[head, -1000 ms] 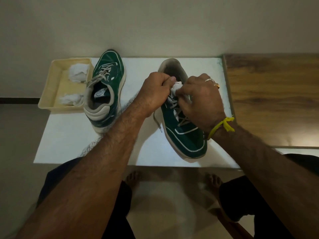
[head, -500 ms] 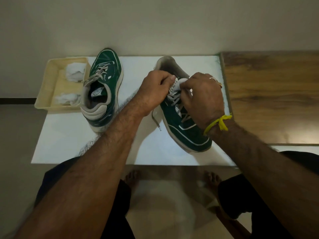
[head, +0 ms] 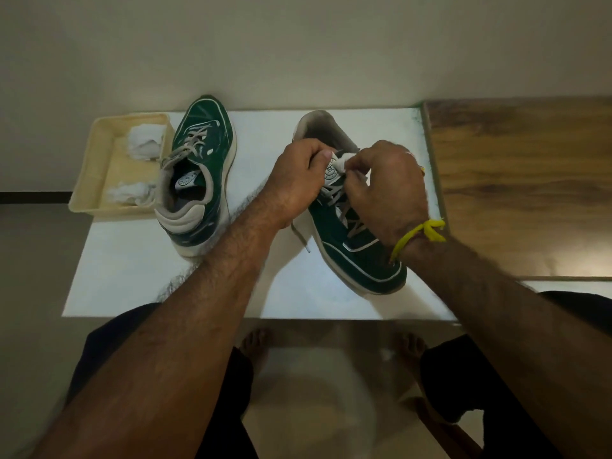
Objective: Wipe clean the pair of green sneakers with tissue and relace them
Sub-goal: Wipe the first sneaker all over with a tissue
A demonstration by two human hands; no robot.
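Observation:
Two green sneakers lie on a white board (head: 139,279). The left sneaker (head: 202,180) is laced and points away from me. The right sneaker (head: 357,253) points its toe toward me, and a loose lace end (head: 299,235) trails on the board. My left hand (head: 294,183) pinches the white tongue at the top of the right sneaker. My right hand (head: 387,187) pinches a small white tissue (head: 346,159) against that tongue and covers the upper laces.
A cream tray (head: 96,180) with two crumpled tissues sits at the board's left rear corner, next to the left sneaker. A wooden surface (head: 523,180) adjoins the board on the right. The wall rises just behind. My knees and bare feet are below the front edge.
The right sneaker's toe has swung slightly to the right and farther from me. Both hands have stayed at its tongue, with the tissue still pinched there.

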